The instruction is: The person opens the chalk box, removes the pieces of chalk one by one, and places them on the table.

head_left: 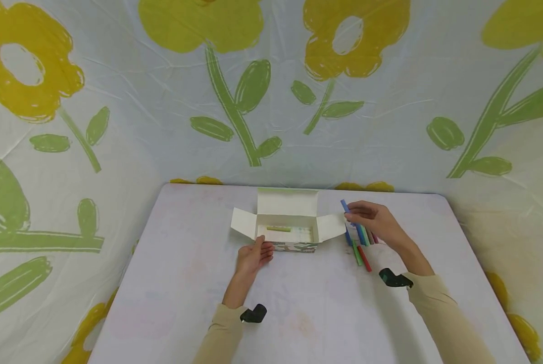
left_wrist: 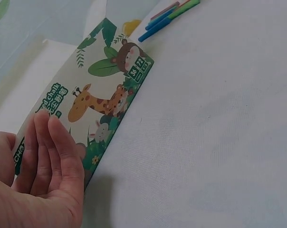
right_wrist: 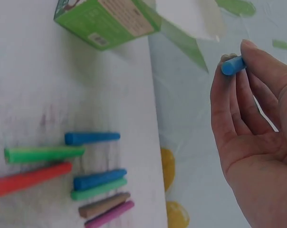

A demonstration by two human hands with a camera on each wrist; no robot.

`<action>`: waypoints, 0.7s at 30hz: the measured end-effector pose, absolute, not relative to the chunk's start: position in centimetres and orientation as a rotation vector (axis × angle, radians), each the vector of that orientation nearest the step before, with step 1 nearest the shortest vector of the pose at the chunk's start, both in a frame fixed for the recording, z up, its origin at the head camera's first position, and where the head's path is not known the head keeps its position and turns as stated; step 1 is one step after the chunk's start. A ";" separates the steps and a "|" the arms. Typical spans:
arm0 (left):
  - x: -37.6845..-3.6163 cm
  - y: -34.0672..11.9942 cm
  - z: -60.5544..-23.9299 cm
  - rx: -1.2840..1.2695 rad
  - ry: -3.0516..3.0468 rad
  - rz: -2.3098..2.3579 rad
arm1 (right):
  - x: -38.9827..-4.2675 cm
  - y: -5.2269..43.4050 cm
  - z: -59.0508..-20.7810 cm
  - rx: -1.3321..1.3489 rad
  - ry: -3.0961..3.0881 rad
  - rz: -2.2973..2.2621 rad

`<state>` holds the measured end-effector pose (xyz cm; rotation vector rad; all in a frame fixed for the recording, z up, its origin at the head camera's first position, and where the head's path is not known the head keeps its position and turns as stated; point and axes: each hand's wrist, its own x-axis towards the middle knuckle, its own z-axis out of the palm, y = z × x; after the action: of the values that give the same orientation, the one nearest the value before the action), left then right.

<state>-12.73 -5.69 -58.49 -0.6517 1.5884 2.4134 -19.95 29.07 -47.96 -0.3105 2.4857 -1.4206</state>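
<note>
An uncovered chalk box (head_left: 298,247) with animal pictures on its front stands on the table, its flaps spread outward. Inside it lies a yellow-green chalk stick (head_left: 278,229). My left hand (head_left: 250,259) holds the box at its front left corner, thumb at the rim and fingers along the front face (left_wrist: 98,102). Over to the right, my right hand (head_left: 375,220) pinches a blue chalk stick (right_wrist: 234,65) between thumb and fingertips, raised above the table beside the right flap.
Several loose chalk sticks lie right of the box, among them a green chalk (right_wrist: 43,154), a red chalk (right_wrist: 32,179), a brown chalk (right_wrist: 104,205) and a purple chalk (right_wrist: 110,214). Behind the white table (head_left: 171,283) hangs a flower-patterned cloth (head_left: 171,126).
</note>
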 end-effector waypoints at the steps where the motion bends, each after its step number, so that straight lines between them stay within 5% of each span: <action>1: -12.7 -5.7 -58.5 -0.651 1.589 2.415 | -19.8 29.6 -48.0 -0.290 2.503 -1.405; 21: -12.7 -5.7 -58.2 -0.665 1.582 2.405 | -16.1 36.5 -54.3 -0.039 2.560 -1.242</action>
<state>-12.74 -5.74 -58.18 -0.6649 1.5817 2.4049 -16.11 36.53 -54.29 -0.0394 2.5602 -1.2419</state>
